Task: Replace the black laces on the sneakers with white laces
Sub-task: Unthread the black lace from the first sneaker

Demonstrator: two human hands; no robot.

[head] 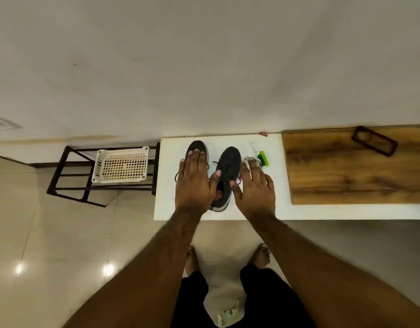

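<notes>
Sneakers: two dark sneakers side by side on the white table (284,213), toes pointing away from the person. Left sneaker (196,147) mostly hidden under the left hand; right sneaker (229,164) in plain sight between the two hands.
Black laces: both appear laced; loose ends (212,163) trail onto the table between the pair and at the left sneaker's near side.
White laces: a pale bundle (250,160) just right of the right sneaker, partly under the right fingertips; too small to tell if tied or loose.
Left hand (196,183): flat, fingers straight, spread over the left sneaker; grips nothing. Contact or hover: cannot tell.
Right hand (255,188): flat, fingers straight, beside the right sneaker, fingertips at the white bundle; holds nothing.
Step (judged): start of the task, nothing unlaced yet.
How to do it well: take one sneaker at a time. Steady it by the heel with one hand, undo any knot, then draw the black lace out from the top eyelets toward the toe, one crossing at a time, so it does not bind.
Caution: keep the pulled black lace apart from the white bundle.
Green object (263,158): just past the white laces; kind unclear.
Wooden board (358,171): right part of the table, dark phone case (374,144) on it.
Rack (69,176): black frame left of the table, holding a white basket (121,165).
</notes>
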